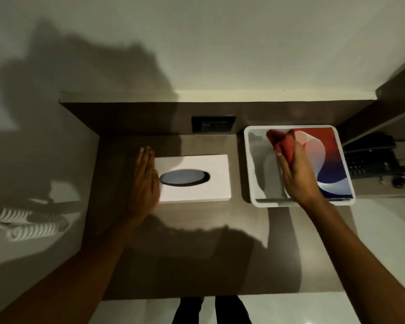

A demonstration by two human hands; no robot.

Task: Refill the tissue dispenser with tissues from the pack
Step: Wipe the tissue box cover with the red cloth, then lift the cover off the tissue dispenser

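A white tissue dispenser (194, 183) with a dark oval slot lies flat in the middle of the brown desk (197, 253). My left hand (144, 181) rests against its left end, fingers straight and together. To the right stands a white tray (249, 164) holding a red, white and blue tissue pack (325, 157). My right hand (297, 174) is over the tray and grips a crumpled red piece (279, 142) at the pack's top left. The hand covers the pack's left part.
A black wall socket (213, 123) sits behind the dispenser. A black telephone (372, 164) with a cord lies on a lower shelf at the right. A dark side panel (395, 101) rises at the far right. My legs (211, 309) show below the desk's front edge.
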